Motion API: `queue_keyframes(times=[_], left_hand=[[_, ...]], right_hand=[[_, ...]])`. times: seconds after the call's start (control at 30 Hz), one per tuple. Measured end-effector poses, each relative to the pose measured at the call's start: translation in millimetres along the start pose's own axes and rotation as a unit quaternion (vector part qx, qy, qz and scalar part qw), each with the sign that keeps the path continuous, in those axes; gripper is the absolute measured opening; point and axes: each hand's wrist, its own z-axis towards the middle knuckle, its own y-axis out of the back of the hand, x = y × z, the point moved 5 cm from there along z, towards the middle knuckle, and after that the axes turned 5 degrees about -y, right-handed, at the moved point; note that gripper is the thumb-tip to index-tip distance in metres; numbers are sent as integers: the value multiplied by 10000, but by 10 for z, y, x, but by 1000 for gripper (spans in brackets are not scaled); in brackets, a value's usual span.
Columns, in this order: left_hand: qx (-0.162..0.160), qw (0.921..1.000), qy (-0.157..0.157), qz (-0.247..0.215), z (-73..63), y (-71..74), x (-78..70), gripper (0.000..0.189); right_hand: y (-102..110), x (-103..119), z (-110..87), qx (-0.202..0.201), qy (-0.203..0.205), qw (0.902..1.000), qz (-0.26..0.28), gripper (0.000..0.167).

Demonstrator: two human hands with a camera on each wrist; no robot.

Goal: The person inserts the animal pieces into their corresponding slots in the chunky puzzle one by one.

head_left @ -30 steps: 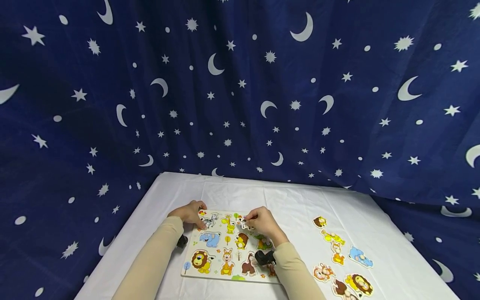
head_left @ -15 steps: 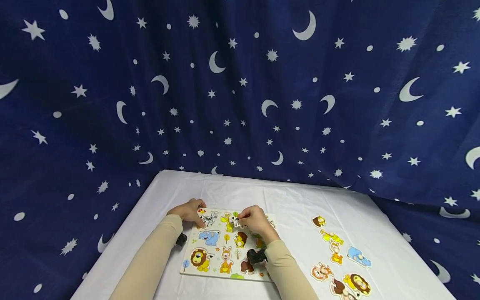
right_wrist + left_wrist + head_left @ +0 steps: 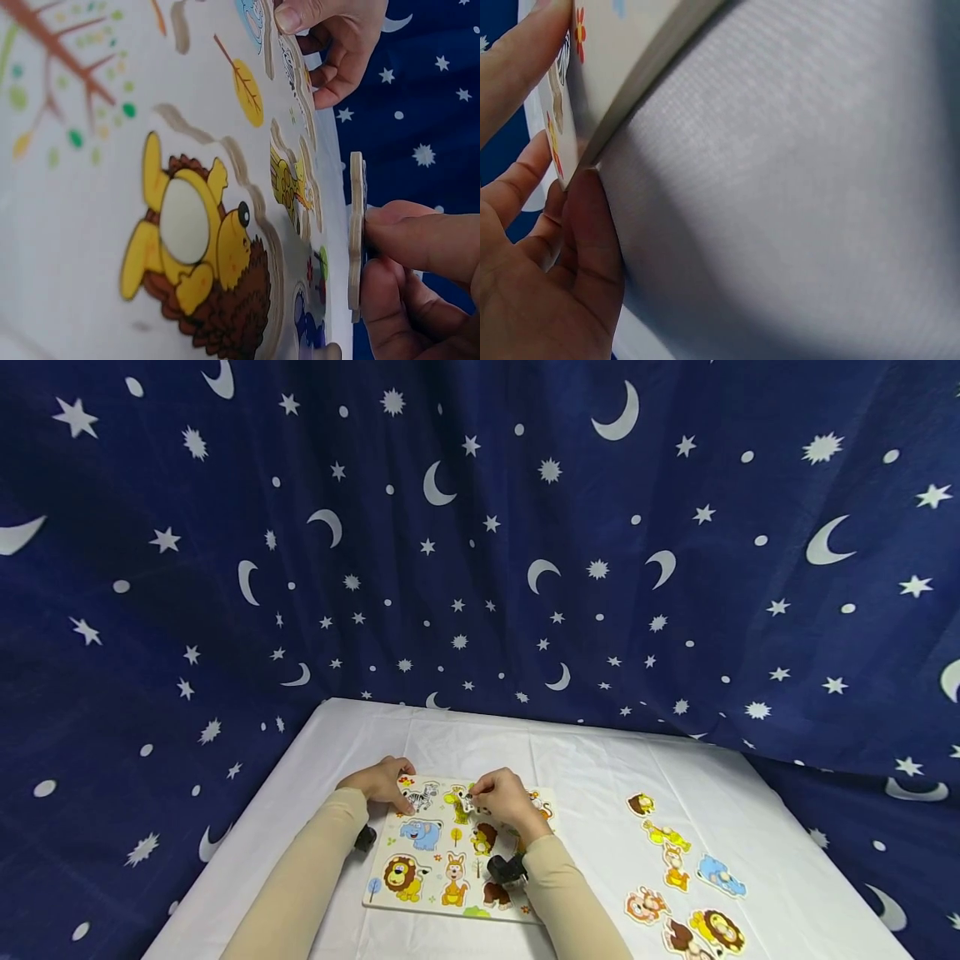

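The left hand clamps its fingers on the puzzle board's corner, likely steadying it; the right hand's fingers pinch a wooden piece above the board.

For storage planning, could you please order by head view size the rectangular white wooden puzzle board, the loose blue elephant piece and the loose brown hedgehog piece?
Largest: white puzzle board
Then: loose blue elephant piece
Smallest: loose brown hedgehog piece

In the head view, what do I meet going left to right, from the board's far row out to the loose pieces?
Left hand → zebra picture → held piece → right hand → loose hedgehog → loose kangaroo → loose elephant.
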Motion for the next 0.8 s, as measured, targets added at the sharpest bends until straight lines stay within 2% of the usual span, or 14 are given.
queue_keyframes(times=[0.4, 0.63, 0.8], left_hand=[[5, 10000, 25, -86, 28, -20, 36, 65], [-48, 9999, -58, -109, 28, -20, 41, 63], [-61, 9999, -77, -101, 10, -25, 36, 62]], right_hand=[[-64, 73, 108, -43, 93, 9999, 23, 8], [-152, 126, 170, -85, 262, 9996, 50, 8], [-237, 124, 199, -79, 225, 9996, 163, 8]])
